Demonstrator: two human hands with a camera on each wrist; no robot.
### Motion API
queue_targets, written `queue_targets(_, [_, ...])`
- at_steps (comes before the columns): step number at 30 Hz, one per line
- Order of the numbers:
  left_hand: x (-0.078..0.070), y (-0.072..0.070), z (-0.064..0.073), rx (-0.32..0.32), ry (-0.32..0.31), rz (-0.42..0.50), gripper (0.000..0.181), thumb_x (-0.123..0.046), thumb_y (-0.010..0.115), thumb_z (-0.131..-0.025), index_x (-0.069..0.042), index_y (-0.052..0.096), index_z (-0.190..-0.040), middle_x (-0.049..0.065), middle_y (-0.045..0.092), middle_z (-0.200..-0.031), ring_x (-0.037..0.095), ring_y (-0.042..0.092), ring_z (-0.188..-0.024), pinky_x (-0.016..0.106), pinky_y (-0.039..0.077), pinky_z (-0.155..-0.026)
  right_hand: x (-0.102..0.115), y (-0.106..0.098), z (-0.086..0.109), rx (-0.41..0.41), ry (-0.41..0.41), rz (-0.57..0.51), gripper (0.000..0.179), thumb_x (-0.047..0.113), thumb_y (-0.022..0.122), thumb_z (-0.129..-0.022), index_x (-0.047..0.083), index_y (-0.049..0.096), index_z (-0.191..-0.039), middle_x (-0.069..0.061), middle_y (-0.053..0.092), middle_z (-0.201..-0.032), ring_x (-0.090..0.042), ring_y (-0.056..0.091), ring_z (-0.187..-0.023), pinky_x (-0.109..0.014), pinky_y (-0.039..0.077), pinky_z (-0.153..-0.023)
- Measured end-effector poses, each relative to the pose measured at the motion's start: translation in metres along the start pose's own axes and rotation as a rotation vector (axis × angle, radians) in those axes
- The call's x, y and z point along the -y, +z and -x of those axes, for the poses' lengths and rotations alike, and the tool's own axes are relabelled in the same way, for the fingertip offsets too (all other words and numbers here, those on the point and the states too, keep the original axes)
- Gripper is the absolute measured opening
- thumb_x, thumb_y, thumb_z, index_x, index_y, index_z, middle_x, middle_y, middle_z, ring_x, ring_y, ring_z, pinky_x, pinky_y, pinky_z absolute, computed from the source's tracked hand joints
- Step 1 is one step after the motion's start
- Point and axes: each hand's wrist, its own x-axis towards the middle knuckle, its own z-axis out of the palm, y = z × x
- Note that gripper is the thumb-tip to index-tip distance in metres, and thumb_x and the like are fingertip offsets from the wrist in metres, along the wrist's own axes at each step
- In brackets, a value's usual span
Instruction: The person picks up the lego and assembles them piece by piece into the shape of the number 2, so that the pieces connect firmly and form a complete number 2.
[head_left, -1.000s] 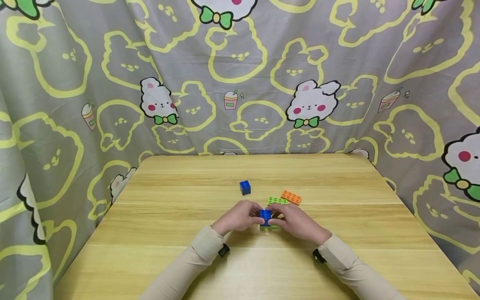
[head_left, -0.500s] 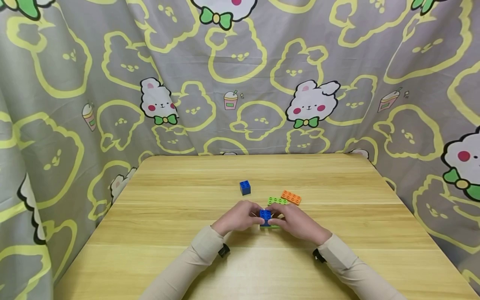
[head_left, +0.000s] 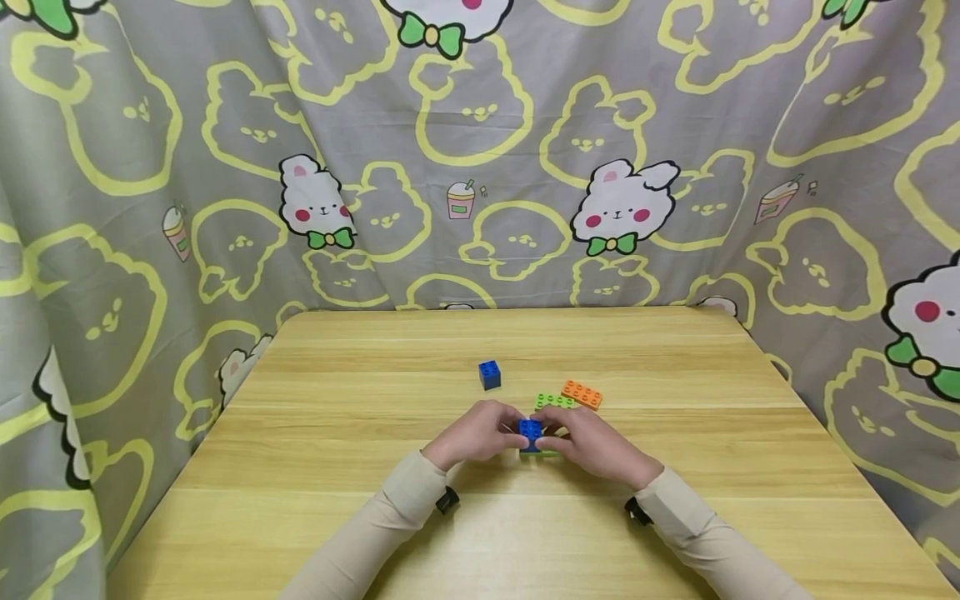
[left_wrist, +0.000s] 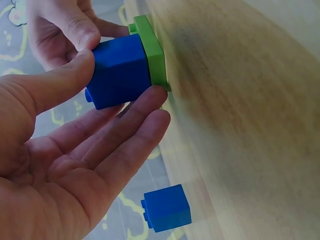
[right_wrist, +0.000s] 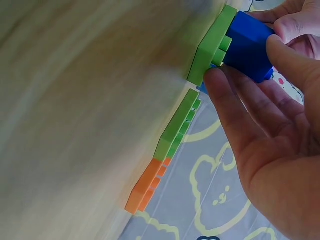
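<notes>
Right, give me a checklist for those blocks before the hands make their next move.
1. Held blue block on one end of the front green brick: ok.
2. Held blue block fully pressed down: cannot tell; no obvious gap shows.
3. Grip of left hand: thumb and fingers about the held blue block: ok.
4. Grip of right hand: thumb at the held blue block: ok.
5. Spare blue block apart, studs up: ok.
6. Rear green brick fully visible from the head: not ok; right hand covers part.
</notes>
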Motion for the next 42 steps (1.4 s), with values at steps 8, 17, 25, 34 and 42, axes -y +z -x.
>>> queue_targets(8, [-0.0004, 0.0002, 0.0002, 0.000, -0.004, 0.002, 0.024, -0.021, 0.074, -0.096, -0.006, 0.075, -0.115, 0.003, 0.075, -0.101, 0.009, 0.066, -0.087, 0.027, 0.055, -0.077, 0.0004, -0.0002, -0.0001, -0.001, -0.015, 0.001, 0.034, 0.024, 0.068, -0.100, 0.009, 0.066, -0.130, 0.000, 0.073, -0.113, -0.014, 0.071, -0.100, -0.029, 0.058, -0.084])
queue_targets(17, [-0.0015, -0.0012, -0.0001, 0.007, 0.000, -0.005, 0.024, -0.021, 0.073, -0.096, -0.007, 0.075, -0.116, 0.003, 0.075, -0.102, 0.010, 0.068, -0.089, 0.027, 0.056, -0.078, 0.0000, -0.0009, -0.0002, -0.004, -0.016, -0.001, 0.034, 0.023, 0.068, -0.100, 0.009, 0.066, -0.131, 0.000, 0.073, -0.114, -0.014, 0.071, -0.099, -0.028, 0.058, -0.084])
queue_targets(25, [-0.0011, -0.0019, -0.0001, 0.012, 0.007, -0.015, 0.025, -0.021, 0.073, -0.097, -0.006, 0.075, -0.116, 0.004, 0.075, -0.103, 0.011, 0.068, -0.090, 0.026, 0.056, -0.077, 0.0010, -0.0007, -0.0005, -0.009, -0.012, -0.005, 0.035, 0.024, 0.068, -0.099, 0.009, 0.067, -0.131, 0.000, 0.073, -0.114, -0.014, 0.071, -0.099, -0.030, 0.058, -0.085])
queue_targets(34, [-0.0008, -0.0012, 0.0004, 0.007, 0.005, -0.019, 0.025, -0.022, 0.074, -0.096, -0.007, 0.075, -0.116, 0.003, 0.075, -0.103, 0.012, 0.069, -0.091, 0.027, 0.056, -0.079, -0.0002, 0.0000, -0.0002, -0.011, -0.016, -0.009, 0.034, 0.024, 0.069, -0.099, 0.010, 0.067, -0.130, -0.001, 0.073, -0.115, -0.014, 0.071, -0.099, -0.032, 0.059, -0.086])
queue_targets(42, [0.0001, -0.0002, 0.0005, 0.014, 0.007, -0.015, 0.026, -0.023, 0.072, -0.097, -0.007, 0.074, -0.117, 0.003, 0.075, -0.106, 0.012, 0.069, -0.094, 0.029, 0.057, -0.083, 0.0009, -0.0008, 0.0003, -0.008, 0.011, -0.020, 0.035, 0.024, 0.070, -0.099, 0.012, 0.067, -0.131, 0.000, 0.073, -0.116, -0.013, 0.071, -0.100, -0.031, 0.059, -0.085])
